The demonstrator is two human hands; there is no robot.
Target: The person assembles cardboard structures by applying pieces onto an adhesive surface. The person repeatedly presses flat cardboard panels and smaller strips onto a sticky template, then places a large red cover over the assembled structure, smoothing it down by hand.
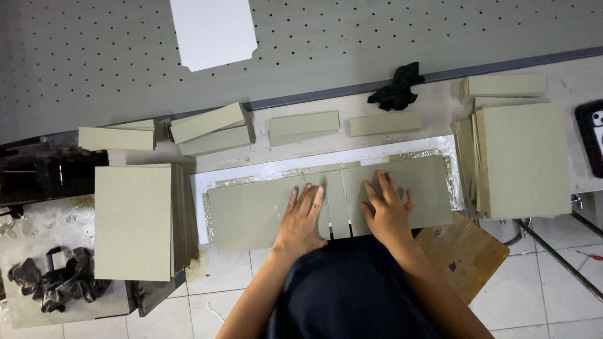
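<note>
Head view, looking straight down: both hands are laid flat, fingers spread, palms down, clamped on nothing. The left hand (300, 216) is pressed on the large left grey board (248, 213), its fingertips beside the narrow spine strip (336, 207); the right hand (387, 210) is pressed on the right grey board (414, 191). The three pieces are set side by side, narrow gaps between them, on a white sheet (251, 171) whose exposed margin looks glossy, possibly wet with glue. The boards are judged stiff, flat, light and matte, not fragile but easily shifted on a wet film; they are best pressed from above, or taken by the dry outer edges if lifted. Beneath lies a worn, stained pale bench (433, 103), with a wooden stool corner (468, 251) and tiled floor (540, 282) below. A tall stack of like boards (133, 220) is seen to the left, another stack (524, 160) to the right. Farther off, small grey strips (304, 124) are scattered along the bench edge, with a black rag (397, 88). Beyond, a grey perforated table (377, 37) carries a white card (213, 31).
</note>
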